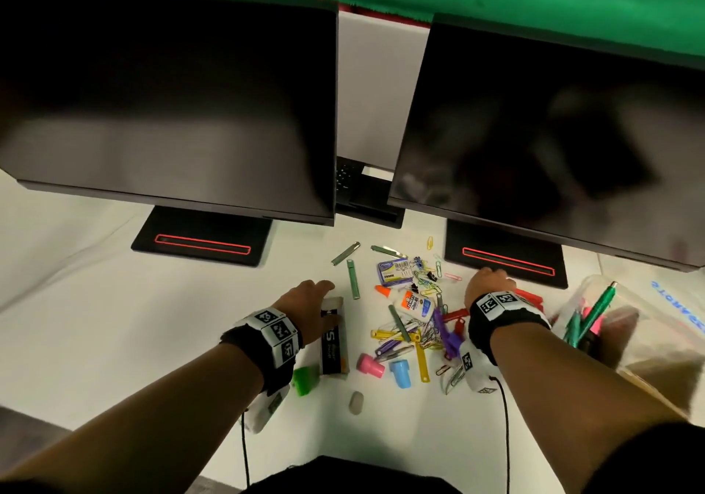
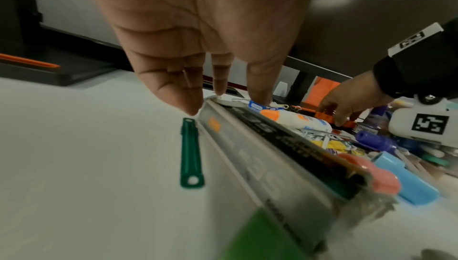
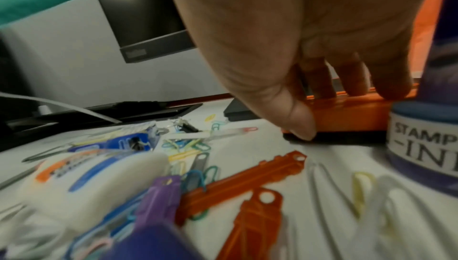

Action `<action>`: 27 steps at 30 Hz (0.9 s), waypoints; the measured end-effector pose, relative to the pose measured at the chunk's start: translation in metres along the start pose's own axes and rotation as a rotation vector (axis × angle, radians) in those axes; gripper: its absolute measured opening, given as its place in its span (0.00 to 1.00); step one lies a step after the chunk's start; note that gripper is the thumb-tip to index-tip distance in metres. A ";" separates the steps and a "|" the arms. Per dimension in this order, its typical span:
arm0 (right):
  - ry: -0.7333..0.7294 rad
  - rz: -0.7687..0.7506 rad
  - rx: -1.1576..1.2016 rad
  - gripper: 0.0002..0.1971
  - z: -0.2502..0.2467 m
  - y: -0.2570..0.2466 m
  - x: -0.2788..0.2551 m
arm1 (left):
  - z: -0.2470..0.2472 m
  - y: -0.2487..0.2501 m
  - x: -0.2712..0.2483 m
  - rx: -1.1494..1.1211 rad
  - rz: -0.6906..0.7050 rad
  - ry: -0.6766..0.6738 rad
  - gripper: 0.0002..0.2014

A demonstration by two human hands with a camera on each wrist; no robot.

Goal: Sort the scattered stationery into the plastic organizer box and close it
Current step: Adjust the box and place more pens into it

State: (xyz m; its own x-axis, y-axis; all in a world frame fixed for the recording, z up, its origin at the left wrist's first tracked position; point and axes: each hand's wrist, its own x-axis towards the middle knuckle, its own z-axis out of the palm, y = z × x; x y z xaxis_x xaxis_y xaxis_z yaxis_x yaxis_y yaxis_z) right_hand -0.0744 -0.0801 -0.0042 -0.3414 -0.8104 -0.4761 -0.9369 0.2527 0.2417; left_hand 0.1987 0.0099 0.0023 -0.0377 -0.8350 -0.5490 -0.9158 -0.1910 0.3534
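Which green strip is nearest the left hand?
The flat green plastic strip alone just right of the left hand, beside the black pack; others lie farther back or in the pile.

stationery pile (image 1: 412,314) on desk (image 1: 114,322) | 2 monitors (image 1: 171,93) behind | pack (image 1: 333,344) left | organizer box (image 1: 656,344) right
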 end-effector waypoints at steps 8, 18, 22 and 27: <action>0.074 -0.184 0.032 0.32 -0.008 -0.008 -0.019 | 0.011 0.022 0.007 0.113 -0.065 -0.047 0.33; 0.365 -0.367 0.982 0.11 -0.062 0.039 -0.085 | 0.006 0.056 0.004 0.191 -0.051 -0.017 0.26; 0.279 -0.376 1.085 0.17 -0.078 0.077 -0.096 | -0.009 0.080 0.008 0.240 0.033 -0.007 0.26; 0.241 -0.346 1.251 0.19 -0.082 0.123 -0.106 | -0.020 0.138 -0.011 0.213 0.262 0.063 0.23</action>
State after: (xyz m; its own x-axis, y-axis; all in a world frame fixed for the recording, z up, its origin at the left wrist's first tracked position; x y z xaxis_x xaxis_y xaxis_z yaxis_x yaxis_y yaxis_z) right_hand -0.1473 -0.0060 0.1451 -0.1715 -0.9718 -0.1621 -0.4537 0.2239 -0.8626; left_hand 0.0809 -0.0178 0.0725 -0.2640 -0.8728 -0.4105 -0.9415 0.1407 0.3064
